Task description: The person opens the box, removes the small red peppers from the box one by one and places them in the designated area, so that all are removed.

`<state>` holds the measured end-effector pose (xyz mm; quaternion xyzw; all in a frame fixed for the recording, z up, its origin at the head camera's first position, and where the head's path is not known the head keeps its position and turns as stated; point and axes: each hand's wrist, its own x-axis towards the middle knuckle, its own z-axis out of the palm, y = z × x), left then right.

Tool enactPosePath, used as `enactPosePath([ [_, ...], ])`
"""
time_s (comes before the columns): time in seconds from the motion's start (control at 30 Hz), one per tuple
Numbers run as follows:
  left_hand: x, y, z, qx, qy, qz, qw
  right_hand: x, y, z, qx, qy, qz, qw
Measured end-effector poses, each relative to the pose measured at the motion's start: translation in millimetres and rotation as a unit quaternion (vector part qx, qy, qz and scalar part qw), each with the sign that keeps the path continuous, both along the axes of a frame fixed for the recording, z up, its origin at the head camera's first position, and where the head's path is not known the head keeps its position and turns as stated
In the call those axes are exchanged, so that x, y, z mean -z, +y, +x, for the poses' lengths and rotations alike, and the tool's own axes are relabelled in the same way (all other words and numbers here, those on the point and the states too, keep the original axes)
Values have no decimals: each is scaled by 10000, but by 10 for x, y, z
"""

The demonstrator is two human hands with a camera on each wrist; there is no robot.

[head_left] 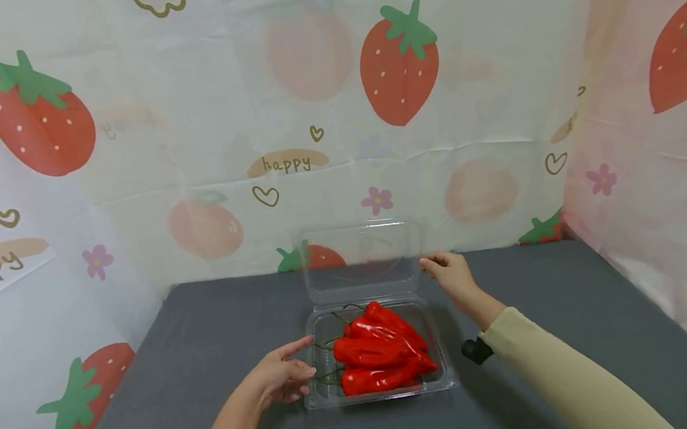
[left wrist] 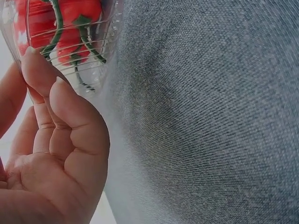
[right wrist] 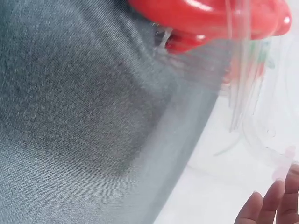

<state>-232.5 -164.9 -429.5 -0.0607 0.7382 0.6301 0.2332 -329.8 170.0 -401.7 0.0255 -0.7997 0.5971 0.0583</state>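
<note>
- Clamshell box (head_left: 327, 394) is sitting mid-bench (head_left: 207, 333), holding red peppers (head_left: 378, 353).
- Left hand (head_left: 278, 381) is touching its side, grip relaxed.
- Right hand (head_left: 451, 277) is touching the raised lid (head_left: 359, 260), fingers straight.
- Pepper count is staying unclear.

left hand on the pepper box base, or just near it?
Touching. In the left wrist view the left hand has a fingertip pressed against the clear wall of the box base, no gap showing. The head view agrees.
</note>
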Motion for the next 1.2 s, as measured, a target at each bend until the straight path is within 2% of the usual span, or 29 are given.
enactPosePath([
  [0.2,13,-9,-5,-22,-10,0,10000,33,-38,-74,51,144,-42,9999],
  [0.5,18,-5,-14,-115,-35,-183,9998,74,-77,-163,-15,-68,165,9998],
  [0.83,-6,-5,-37,-92,-123,-74,9999,138,-80,-213,-20,-188,205,9996],
  [1.2,-45,-31,-6,281,-185,-16,9994,245,-87,-190,-80,-468,494,9976],
])
